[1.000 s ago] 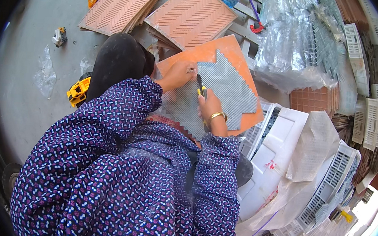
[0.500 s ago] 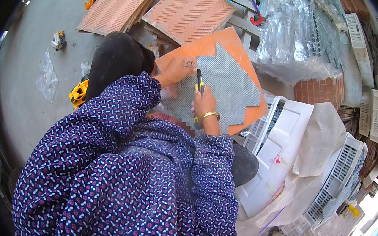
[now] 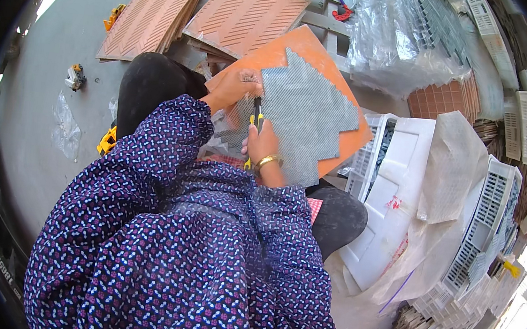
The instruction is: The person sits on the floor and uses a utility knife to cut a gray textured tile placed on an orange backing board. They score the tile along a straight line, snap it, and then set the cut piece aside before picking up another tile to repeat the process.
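Head view: the thing in work is a gray mesh-textured sheet (image 3: 311, 108) with stepped edges. It lies on an orange board (image 3: 303, 43), tilted in frame, set over the lap between the knees. Lower end of sheet runs past the board's near edge.

Left hand (image 3: 238, 88): at the sheet's upper-left edge, over the board's left corner area. Fingers curled in and bunched at that edge; cannot tell if they pinch the sheet or just press on it.

Right hand (image 3: 262, 141): closed around a yellow-and-black utility knife (image 3: 252, 125), no slack in the fist. It sits nearer the body than the left hand, at the sheet's left side; most of the sheet is to its right. Knife points away from the body, tip end just below the left fingers. Blade contact with the sheet: cannot tell. Gold bracelet (image 3: 268, 160) on right wrist.

Around: two stacks of herringbone-grooved panels (image 3: 247, 14) beyond the board, white crate (image 3: 361, 165) right of it, near the right knee.
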A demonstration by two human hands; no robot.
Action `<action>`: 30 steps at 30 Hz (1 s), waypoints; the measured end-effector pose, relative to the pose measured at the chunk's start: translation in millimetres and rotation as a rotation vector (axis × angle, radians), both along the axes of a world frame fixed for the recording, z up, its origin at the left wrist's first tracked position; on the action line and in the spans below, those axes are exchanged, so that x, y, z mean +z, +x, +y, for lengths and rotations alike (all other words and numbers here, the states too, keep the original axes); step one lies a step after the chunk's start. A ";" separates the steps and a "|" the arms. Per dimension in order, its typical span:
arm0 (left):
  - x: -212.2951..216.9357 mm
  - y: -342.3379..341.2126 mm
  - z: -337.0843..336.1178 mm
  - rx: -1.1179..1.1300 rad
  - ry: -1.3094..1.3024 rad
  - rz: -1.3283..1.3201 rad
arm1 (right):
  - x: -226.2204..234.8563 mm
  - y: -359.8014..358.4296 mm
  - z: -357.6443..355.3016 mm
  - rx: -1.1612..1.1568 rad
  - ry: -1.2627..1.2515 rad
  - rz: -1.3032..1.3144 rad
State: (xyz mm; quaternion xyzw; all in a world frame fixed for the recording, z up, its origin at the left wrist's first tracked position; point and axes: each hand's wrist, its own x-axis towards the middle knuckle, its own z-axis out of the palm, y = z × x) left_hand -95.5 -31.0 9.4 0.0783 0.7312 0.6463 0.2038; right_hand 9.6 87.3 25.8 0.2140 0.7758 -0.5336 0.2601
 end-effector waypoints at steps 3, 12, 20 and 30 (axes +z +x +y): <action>9.4 1.6 4.3 -0.055 -0.081 0.086 | 0.7 -13.4 -5.9 -0.073 -0.041 -0.036; 2.8 -8.8 4.9 -0.054 -0.096 -0.021 | -27.3 6.6 -12.0 0.099 0.106 0.068; 8.5 -7.7 1.8 -0.072 -0.193 0.125 | 0.6 -9.8 -22.1 0.015 -0.056 -0.034; 9.8 -14.6 -41.9 0.136 -0.558 0.281 | 13.4 8.9 14.5 -0.073 -0.235 0.011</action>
